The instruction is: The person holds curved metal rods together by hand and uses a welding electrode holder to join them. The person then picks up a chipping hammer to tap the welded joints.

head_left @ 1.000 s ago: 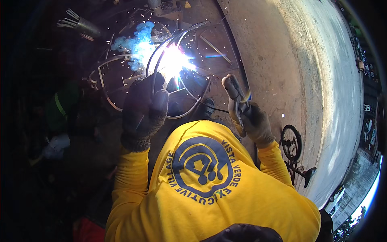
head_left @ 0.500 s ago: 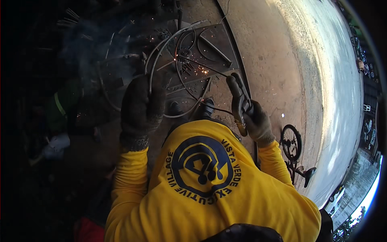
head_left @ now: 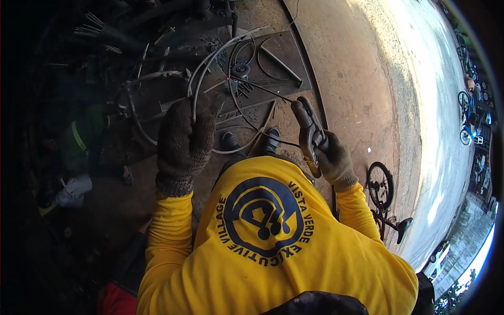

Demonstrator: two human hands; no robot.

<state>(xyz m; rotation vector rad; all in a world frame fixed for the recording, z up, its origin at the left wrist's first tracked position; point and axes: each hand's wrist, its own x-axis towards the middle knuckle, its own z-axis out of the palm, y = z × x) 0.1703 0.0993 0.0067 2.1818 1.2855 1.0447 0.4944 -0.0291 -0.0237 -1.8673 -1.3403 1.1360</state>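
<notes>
Rod [head_left: 265, 89] sat right of bent tube [head_left: 196, 93], tip red; right hand [head_left: 336, 160] clenched holder [head_left: 308, 128], left hand [head_left: 185, 139] gripped tube. Loose left grip could have let tube swing into hot tip.

So the dark, worn electrode holder [head_left: 308, 128] sits tilted in the right hand [head_left: 336, 164], and its thin, straight rod [head_left: 262, 88] slants up-left to a tiny red glow at the tip. The left hand [head_left: 184, 142] has a slim grey metal bar [head_left: 200, 79] standing out of its grip, bending right in a wide arc.
</notes>
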